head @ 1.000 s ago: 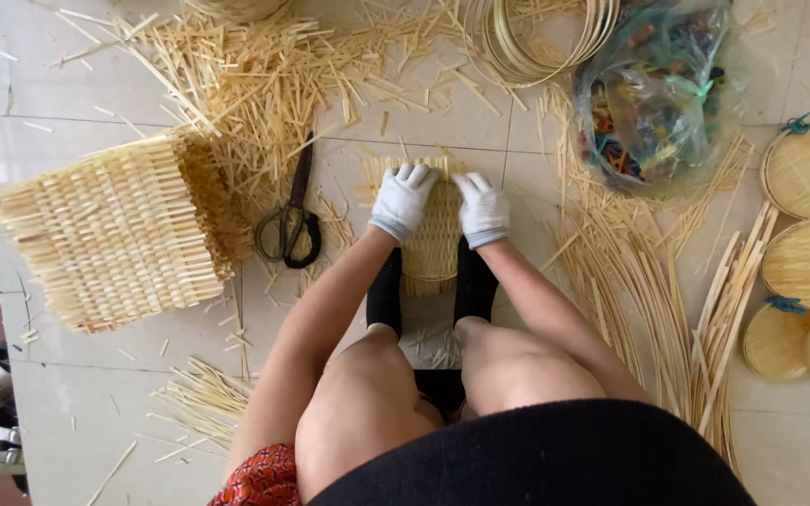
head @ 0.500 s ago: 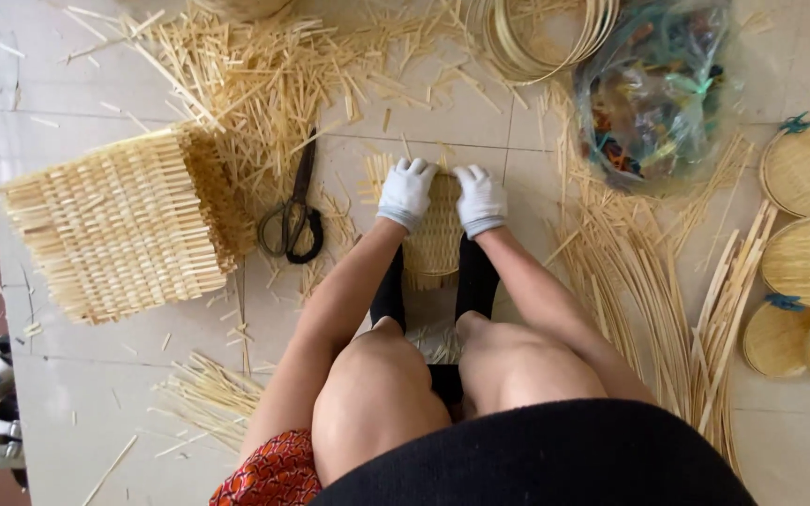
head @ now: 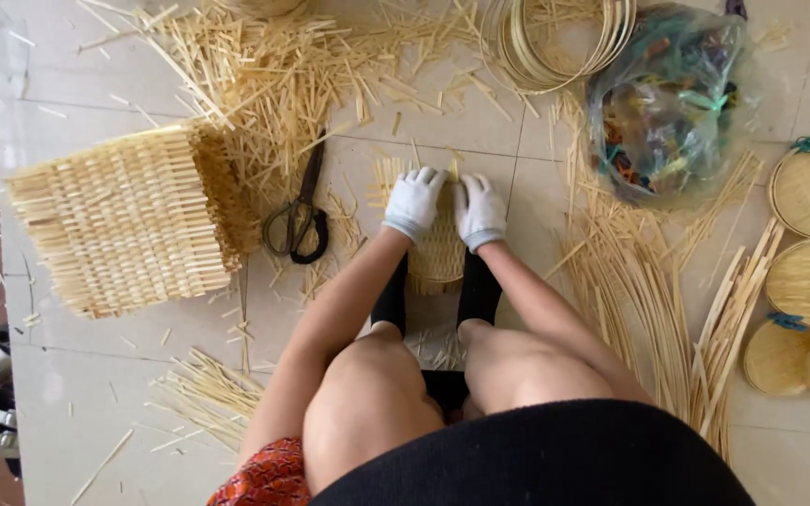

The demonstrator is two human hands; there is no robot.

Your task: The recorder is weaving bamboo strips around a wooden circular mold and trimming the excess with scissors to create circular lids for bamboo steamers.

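while gloved, both hands press a flat woven bamboo piece.

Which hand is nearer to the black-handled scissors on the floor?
Left. The left hand rests on the small woven piece, just right of the scissors; the right hand lies farther right, beyond the left.

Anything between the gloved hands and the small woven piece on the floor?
Nothing visible. The left hand and right hand, both in white gloves, rest directly on the small woven piece between the feet. The scissors lie apart on the left; loose straw strips lie beyond.
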